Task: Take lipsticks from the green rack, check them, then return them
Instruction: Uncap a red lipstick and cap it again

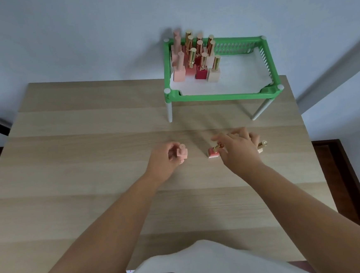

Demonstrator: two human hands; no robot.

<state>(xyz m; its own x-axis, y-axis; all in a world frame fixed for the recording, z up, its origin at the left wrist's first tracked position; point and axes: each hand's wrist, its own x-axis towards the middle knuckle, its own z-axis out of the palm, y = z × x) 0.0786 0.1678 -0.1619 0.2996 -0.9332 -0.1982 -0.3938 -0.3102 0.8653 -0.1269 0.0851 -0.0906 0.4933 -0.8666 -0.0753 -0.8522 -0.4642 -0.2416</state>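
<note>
The green rack stands on white legs at the table's far right, with several lipsticks upright in its left half on a white liner. My left hand is closed around a pale pink lipstick, held upright just above the table. My right hand hovers with fingers spread over a red-pink lipstick with a gold cap standing on the table, fingertips at its cap. A cream lipstick with a gold cap stands just right of that hand, partly hidden by it.
The light wooden table stretches left and toward me. A pale wall rises directly behind the rack. Dark red-brown floor shows past the table's right edge.
</note>
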